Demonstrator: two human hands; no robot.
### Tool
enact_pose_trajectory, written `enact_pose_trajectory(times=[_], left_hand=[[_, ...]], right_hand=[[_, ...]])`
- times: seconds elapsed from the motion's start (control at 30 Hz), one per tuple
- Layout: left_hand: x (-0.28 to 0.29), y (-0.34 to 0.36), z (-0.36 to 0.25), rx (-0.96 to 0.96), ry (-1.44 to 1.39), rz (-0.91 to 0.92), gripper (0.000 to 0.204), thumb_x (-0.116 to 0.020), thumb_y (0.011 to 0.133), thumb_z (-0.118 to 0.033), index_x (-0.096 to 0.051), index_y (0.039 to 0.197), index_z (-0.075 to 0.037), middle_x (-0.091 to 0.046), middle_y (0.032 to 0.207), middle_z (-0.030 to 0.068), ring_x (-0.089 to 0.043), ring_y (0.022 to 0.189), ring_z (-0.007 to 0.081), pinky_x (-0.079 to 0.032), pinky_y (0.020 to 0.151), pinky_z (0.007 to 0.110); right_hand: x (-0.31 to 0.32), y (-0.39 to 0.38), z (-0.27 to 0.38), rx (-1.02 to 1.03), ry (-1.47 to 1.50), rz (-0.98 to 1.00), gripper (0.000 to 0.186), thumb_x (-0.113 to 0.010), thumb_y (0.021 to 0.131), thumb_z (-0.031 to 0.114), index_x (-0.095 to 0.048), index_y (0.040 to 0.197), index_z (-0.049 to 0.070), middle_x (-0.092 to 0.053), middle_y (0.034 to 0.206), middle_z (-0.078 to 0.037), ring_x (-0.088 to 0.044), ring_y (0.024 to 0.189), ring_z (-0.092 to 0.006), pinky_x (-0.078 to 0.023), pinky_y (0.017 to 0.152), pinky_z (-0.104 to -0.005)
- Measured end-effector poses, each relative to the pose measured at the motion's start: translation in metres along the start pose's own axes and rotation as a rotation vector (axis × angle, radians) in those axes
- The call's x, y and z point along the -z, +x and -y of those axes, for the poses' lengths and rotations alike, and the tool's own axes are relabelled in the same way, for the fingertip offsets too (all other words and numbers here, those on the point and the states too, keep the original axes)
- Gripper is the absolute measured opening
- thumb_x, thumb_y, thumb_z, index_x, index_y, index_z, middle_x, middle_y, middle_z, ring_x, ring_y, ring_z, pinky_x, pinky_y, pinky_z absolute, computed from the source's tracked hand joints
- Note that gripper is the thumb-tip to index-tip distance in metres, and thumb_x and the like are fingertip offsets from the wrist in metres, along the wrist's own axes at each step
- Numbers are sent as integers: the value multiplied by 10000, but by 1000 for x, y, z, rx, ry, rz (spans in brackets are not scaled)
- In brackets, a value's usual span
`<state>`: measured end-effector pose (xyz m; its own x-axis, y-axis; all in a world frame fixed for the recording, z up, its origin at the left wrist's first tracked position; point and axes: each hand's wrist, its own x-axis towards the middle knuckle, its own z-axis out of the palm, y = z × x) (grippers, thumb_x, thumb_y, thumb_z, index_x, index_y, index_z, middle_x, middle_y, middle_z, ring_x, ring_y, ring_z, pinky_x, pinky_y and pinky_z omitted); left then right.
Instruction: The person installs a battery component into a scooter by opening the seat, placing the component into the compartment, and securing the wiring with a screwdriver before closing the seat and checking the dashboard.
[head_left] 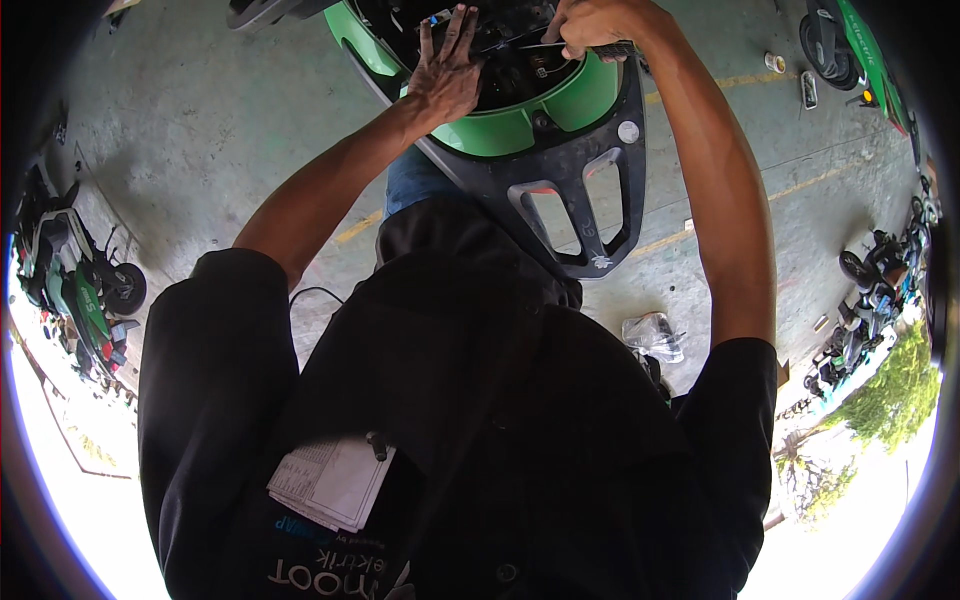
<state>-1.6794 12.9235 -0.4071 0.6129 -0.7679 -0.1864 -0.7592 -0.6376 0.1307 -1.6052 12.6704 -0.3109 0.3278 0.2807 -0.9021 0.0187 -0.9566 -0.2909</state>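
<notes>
Below me is a green and black scooter body [505, 135] with its upper compartment uncovered, dark parts and wires inside. My left hand [445, 80] lies over the compartment's left edge, fingers stretched out and a little apart, holding nothing that shows. Across the opening, my right hand [600, 25] is closed around a screwdriver [612, 48] with a dark handle. Its thin metal shaft points left into the compartment, toward my left hand. What the tip touches is too dark to make out.
A black rear rack [575, 215] with two slots juts from the scooter toward me. Another green scooter [870, 70] stands at the far right, and more stand at left [85, 290]. A clear plastic bag [655, 335] and a small tub [774, 63] rest on the grey floor [220, 130].
</notes>
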Motion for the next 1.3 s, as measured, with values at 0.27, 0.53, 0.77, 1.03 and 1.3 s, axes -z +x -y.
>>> enact_pose_trajectory(times=[0.27, 0.53, 0.77, 1.03, 1.3], left_hand=[[7, 1, -6, 34, 206, 263, 396, -583, 905, -327, -655, 1257, -162, -68, 1626, 222, 34, 1511, 411, -157, 1086, 758], [2, 19, -11, -25, 197, 104, 418, -591, 885, -222, -627, 1297, -164, -51, 1634, 209, 46, 1511, 410, -123, 1069, 787], [7, 37, -23, 25, 368, 230, 178, -612, 866, -202, -756, 930, -121, -111, 1634, 189, 36, 1516, 395, -121, 1054, 804], [6, 39, -23, 61, 403, 260, 156, -632, 855, -208, -753, 936, -151, -136, 1633, 165, 25, 1519, 385, -108, 1055, 802], [-3, 34, -14, 13, 355, 158, 152, -635, 844, -204, -761, 868, -121, -180, 1620, 161, -9, 1515, 385, -130, 1044, 820]], right_hand=[[6, 5, 0, 125, -189, 104, 259, -602, 890, 220, -574, 757, 0, -507, 699, -91, -468, 622, -247, -378, 621, -446], [11, 4, 4, 91, -236, 148, 308, -546, 969, 231, -632, 869, -48, -575, 802, -126, -517, 723, -277, -406, 705, -475], [-1, 15, -10, -8, 120, 153, 433, -623, 938, 215, -576, 1343, 68, -563, 1315, -119, -571, 1027, -294, -450, 855, -473], [-10, 11, -14, -21, 227, 47, 311, -622, 879, 233, -708, 1151, 109, -626, 1192, -134, -580, 982, -293, -438, 841, -483], [-11, 23, -11, -3, 196, 48, 298, -574, 878, 247, -733, 1090, 110, -653, 1040, -113, -565, 850, -251, -428, 784, -462]])
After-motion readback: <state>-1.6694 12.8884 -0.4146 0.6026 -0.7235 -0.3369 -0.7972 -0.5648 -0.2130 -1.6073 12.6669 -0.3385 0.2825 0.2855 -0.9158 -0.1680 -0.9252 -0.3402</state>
